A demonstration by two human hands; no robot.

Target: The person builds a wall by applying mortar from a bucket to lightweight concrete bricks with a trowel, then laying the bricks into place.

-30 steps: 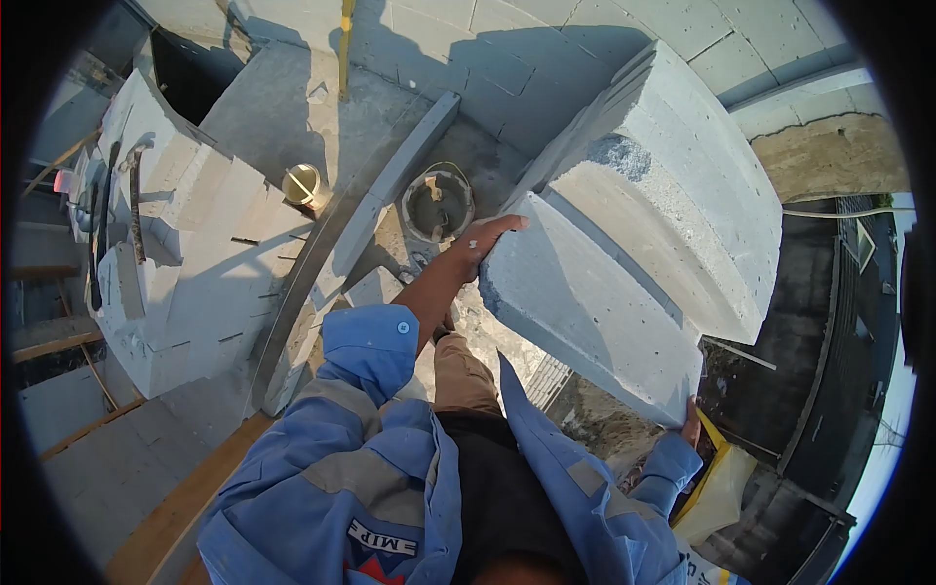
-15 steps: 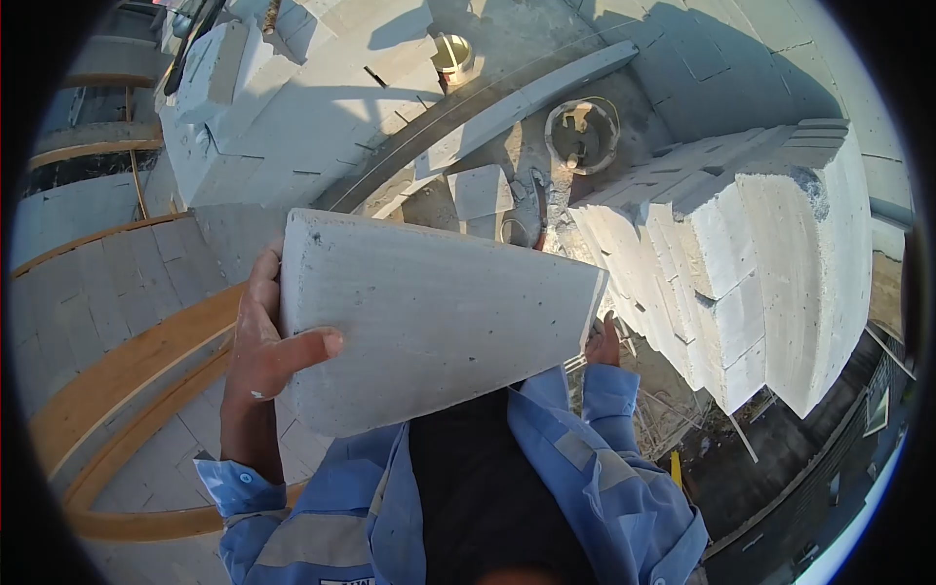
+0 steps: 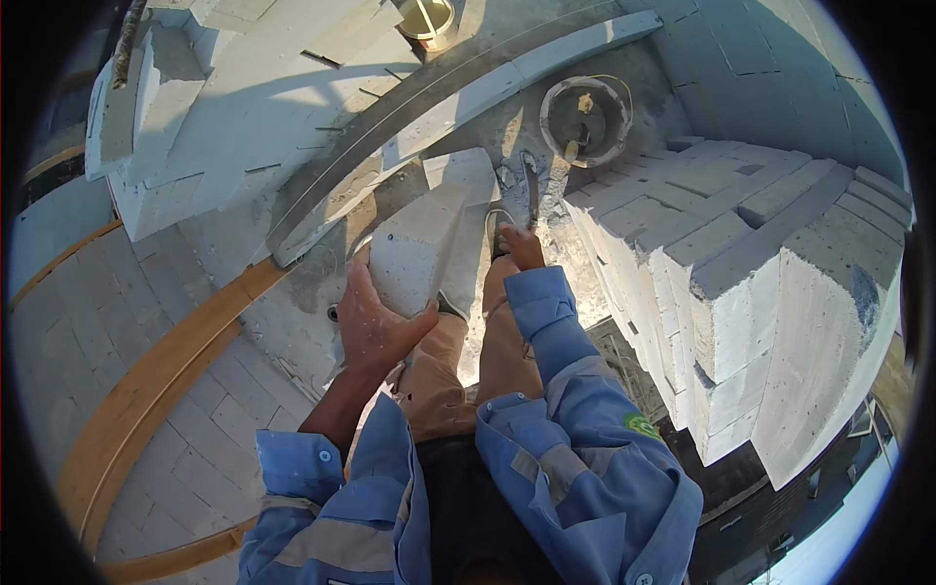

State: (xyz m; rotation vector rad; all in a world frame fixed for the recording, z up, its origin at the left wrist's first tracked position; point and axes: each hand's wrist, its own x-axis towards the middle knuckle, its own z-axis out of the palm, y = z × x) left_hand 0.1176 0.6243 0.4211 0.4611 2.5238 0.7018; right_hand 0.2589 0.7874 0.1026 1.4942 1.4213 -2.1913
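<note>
My left hand [image 3: 375,317] grips the near end of a pale concrete block [image 3: 406,263], fingers along its left side and thumb at its lower right corner. The block points away from me, low above the floor by my feet. To its right, my right hand [image 3: 522,246] is apart from the block, fingers curled together above my shoe; whatever they may hold is hidden. Beyond the hands, another flat pale block [image 3: 460,175] lies on the floor, beside a dark long tool [image 3: 530,183].
A round bucket [image 3: 624,127] with mortar stands ahead on the right, and a smaller bucket [image 3: 429,44] further off. Stacked blocks [image 3: 741,283] rise at right. A low curved block course [image 3: 487,93] crosses ahead; a curved wooden board [image 3: 146,390] lies at left.
The block has gone down and away from my chest, and its near end is now turned toward me. My right hand has come off it and moved forward and left.
</note>
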